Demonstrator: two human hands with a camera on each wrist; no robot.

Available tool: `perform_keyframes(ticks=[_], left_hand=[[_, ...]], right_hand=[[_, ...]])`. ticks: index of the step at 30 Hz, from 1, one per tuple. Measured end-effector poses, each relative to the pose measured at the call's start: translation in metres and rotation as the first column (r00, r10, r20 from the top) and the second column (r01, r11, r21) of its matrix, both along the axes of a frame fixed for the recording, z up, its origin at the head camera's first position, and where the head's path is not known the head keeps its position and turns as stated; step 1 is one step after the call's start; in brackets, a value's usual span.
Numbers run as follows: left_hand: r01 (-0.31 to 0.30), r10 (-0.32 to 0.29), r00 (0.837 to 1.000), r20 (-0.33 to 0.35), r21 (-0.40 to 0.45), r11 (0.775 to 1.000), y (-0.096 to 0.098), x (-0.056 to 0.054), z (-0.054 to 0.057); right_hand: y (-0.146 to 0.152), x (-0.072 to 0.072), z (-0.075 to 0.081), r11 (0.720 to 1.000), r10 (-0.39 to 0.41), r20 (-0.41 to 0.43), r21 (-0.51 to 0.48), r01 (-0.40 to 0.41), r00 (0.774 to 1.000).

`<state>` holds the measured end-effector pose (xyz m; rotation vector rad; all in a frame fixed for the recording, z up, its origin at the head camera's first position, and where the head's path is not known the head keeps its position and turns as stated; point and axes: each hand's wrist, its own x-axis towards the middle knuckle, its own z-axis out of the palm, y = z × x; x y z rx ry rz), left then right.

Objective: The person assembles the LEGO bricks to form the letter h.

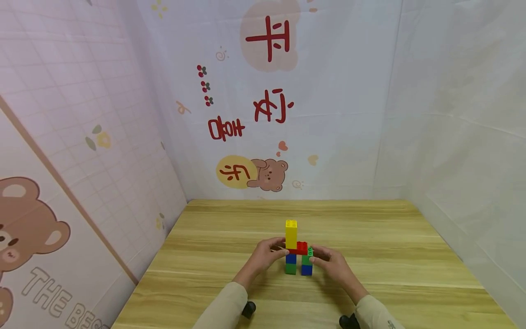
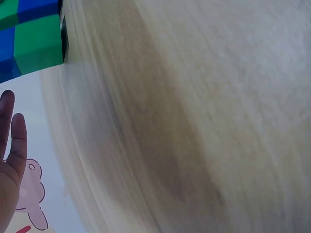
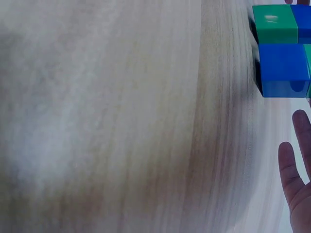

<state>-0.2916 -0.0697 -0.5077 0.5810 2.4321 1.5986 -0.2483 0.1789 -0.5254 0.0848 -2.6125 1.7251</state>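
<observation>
A small gate of toy building bricks stands on the table. Its left column has a green brick (image 1: 291, 269) under a blue brick (image 1: 291, 258); its right column has a blue brick (image 1: 307, 270) under a green brick (image 1: 307, 260). Across the columns lies a red brick (image 1: 302, 248), with a tall yellow brick (image 1: 291, 235) upright on its left end. My left hand (image 1: 265, 254) pinches the red brick's left end. On the right, my right hand (image 1: 336, 266) pinches the upper green brick, thumb in front. Both wrist views show outstretched outer fingers; the thumbs are out of frame.
The wood-grain table (image 1: 213, 228) reaches back to a white printed cloth wall (image 1: 341, 114). More cloth hangs at the left and right sides. Black devices (image 1: 249, 310) are worn at both wrists, near the sleeve cuffs.
</observation>
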Motion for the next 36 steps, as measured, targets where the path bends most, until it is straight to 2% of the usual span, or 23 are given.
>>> perform_keyframes(ticks=[8, 19, 28, 36], left_hand=[[-0.019, 0.019, 1.000, 0.019, 0.004, 1.000, -0.0006, -0.0002, 0.0006], [-0.008, 0.008, 1.000, 0.015, 0.031, 0.999, -0.0002, -0.0009, -0.0022], [0.016, -0.016, 1.000, 0.008, 0.010, 1.000, 0.0003, -0.0018, -0.0065], [0.029, -0.030, 0.999, 0.037, 0.006, 1.000, -0.0016, -0.0013, -0.0088]], right_hand=[[-0.0016, 0.0004, 0.0003, 0.999, 0.000, 0.002, 0.035, 0.000, 1.000], [-0.0038, -0.0003, -0.0011, 0.999, 0.041, -0.024, -0.009, -0.041, 0.999], [-0.0061, 0.0017, -0.0015, 0.999, 0.052, 0.003, 0.003, -0.052, 0.999], [-0.0035, 0.0026, -0.0009, 0.994, 0.110, 0.034, 0.010, -0.110, 0.993]])
